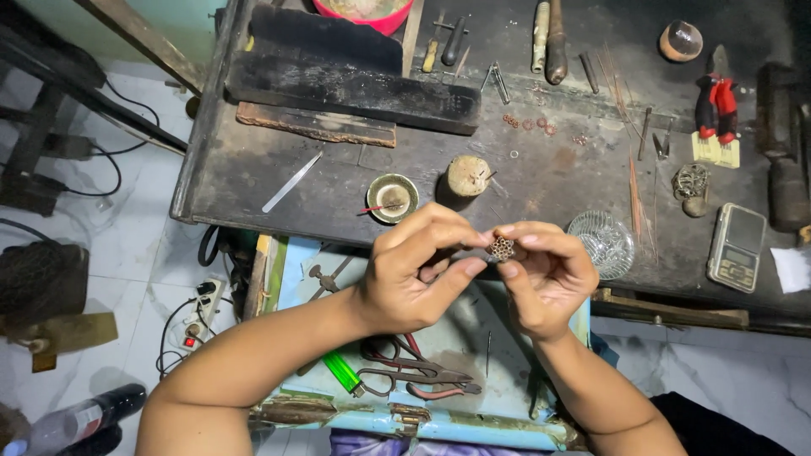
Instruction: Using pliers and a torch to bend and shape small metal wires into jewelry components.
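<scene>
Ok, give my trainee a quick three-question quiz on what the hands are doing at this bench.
1. True or false: both hands pinch the small lattice piece.
2. Which lies in the blue tray: A) green lighter, B) pocket scale, C) glass dish?
3. What lies on the bench top left of the small round bowl?

Key: 1 true, left hand and right hand; 2 A; 3 metal tweezers.

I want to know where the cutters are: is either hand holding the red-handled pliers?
No: the red-handled pliers lie on the bench, while left hand and right hand pinch a small lattice piece.
</scene>
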